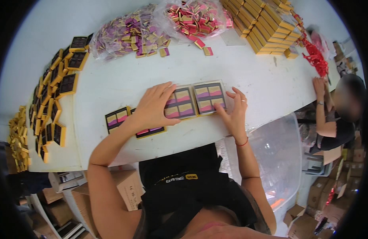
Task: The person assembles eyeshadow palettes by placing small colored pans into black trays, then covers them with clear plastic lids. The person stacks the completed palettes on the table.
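Two shallow square boxes with clear covers stand side by side in front of me, the left box [186,108] and the right box [211,95]. Each holds several small wrapped squares in gold, pink and purple, set in a dark insert. My left hand [154,104] spans the left box, fingers at its far edge and thumb along its near edge. At the right box, my right hand [235,113] has its thumb against the near right corner, its other fingers spread and bent beside it. Partly under my left arm lie an uncovered filled box [117,119] and another one [150,132].
Black-and-gold boxes [68,83] are heaped at the left. Bags of purple squares [126,34] and pink squares [198,20] lie at the back, beside stacked gold boxes [267,30]. Red ribbons [316,57] and a co-worker [337,123] are at the right, past a clear plastic tub [279,159].
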Available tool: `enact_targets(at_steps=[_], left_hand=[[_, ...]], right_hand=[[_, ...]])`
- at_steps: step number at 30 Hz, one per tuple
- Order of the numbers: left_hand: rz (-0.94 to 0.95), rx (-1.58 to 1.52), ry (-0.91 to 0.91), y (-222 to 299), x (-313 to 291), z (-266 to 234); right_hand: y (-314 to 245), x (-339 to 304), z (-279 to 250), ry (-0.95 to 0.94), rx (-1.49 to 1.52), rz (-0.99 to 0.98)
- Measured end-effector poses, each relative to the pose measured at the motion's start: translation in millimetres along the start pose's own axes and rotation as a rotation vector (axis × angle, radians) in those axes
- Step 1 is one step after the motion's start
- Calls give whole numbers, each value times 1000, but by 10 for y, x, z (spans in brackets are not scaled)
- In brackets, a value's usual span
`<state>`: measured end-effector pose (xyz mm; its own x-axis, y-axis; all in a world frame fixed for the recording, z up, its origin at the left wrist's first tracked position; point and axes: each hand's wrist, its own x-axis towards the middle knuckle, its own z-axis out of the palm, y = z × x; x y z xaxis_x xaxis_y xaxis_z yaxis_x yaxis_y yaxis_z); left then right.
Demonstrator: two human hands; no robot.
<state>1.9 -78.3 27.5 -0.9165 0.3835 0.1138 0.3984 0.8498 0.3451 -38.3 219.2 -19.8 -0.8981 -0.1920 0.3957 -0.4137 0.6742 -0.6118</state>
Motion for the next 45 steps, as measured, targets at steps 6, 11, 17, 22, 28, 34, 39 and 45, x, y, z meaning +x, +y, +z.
enact_targets(at_steps=[6,11,17,22,28,34,39,45], left_hand=[[-94,-40,-36,117,-90,-80],[-90,-4,-35,61,-189,45],[8,149,-71,121,-189,173],[18,193,-140,224,-31,137],[113,253,-212,231,46,182],[258,92,-250,403,506,-137],[311,-136,82,378,1757,132],[272,235,459,98,3444,1284]], right_hand=[[-168,534,-92,-414,-82,-482],[-280,765,-84,-613,-147,-618],[-99,701,-60,-558,-70,-618],[81,784,-228,-682,31,-606],[122,638,-244,-596,-180,-628],[425,636,-471,-572,153,-424],[1156,-33,-1303,494,170,192],[1974,-1939,-1001,275,-695,345]])
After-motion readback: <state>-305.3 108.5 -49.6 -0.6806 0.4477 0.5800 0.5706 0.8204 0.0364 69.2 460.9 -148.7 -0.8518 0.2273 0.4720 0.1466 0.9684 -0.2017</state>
